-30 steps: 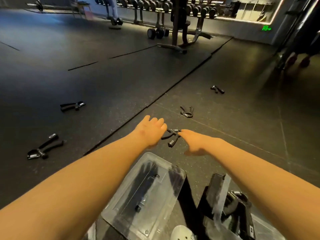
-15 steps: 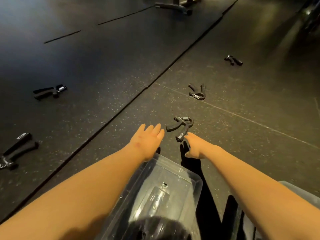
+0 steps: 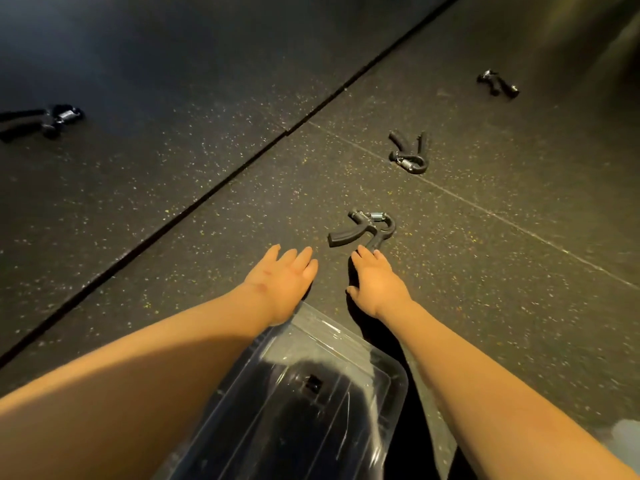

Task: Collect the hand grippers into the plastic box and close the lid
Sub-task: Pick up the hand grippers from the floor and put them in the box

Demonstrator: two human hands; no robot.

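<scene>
Though nearer, right hand (image 3: 375,285) at gripper (image 3: 360,226)

Your one head-worn view, looking forward and down, left hand (image 3: 282,282) and right hand (image 3: 375,284) close under the lens, speckled floor (image 3: 207,168) running ahead, far corners seemingly warped.
</scene>
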